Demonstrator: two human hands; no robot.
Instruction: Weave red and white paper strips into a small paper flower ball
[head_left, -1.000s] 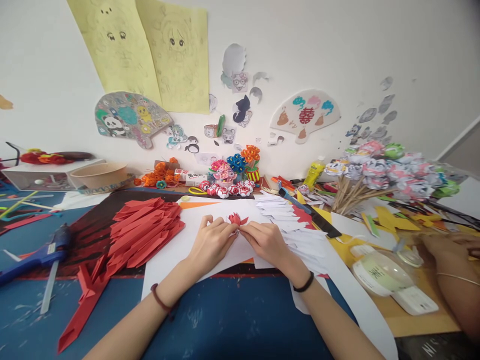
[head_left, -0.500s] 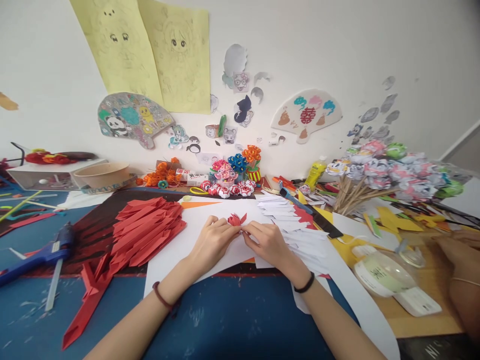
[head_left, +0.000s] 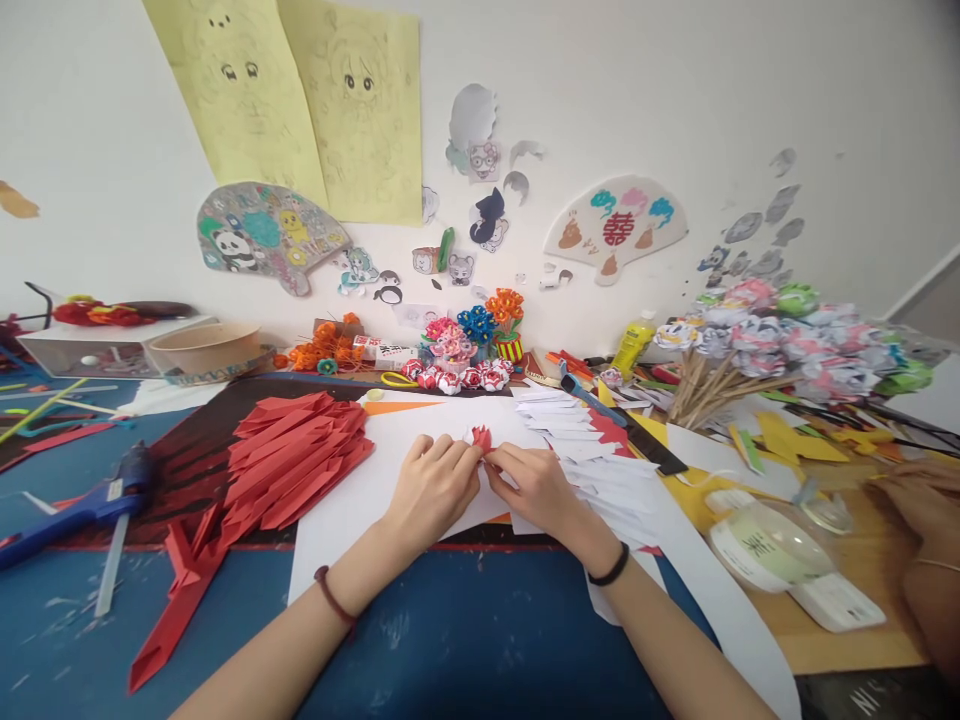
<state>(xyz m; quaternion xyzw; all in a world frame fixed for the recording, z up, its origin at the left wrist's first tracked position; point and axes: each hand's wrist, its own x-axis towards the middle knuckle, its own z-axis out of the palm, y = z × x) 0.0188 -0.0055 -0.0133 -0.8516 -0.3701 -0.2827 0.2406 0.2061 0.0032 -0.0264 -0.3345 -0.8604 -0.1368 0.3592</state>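
Note:
My left hand [head_left: 437, 490] and my right hand [head_left: 534, 488] meet at the middle over a white paper sheet [head_left: 337, 510]. Between their fingertips they pinch a small red paper piece [head_left: 481, 437], whose pointed tips stick up; its lower part is hidden by my fingers. Left of my hands lies a pile of folded red paper strips [head_left: 292, 460], with more red folded paper [head_left: 169, 625] nearer the front. Folded white paper strips [head_left: 607, 480] are heaped just beyond and right of my right hand.
At left lies a blue glue gun [head_left: 97, 505]. Small paper flowers [head_left: 461, 375] stand by the wall, and a paper bouquet [head_left: 757, 335] is at the right. A clear container [head_left: 772, 545] sits near another person's hand [head_left: 915, 500] at the right edge.
The red piece has turned and now shows less of itself, more upright between my fingers. My left hand has rotated slightly, its knuckles nearer my right hand.

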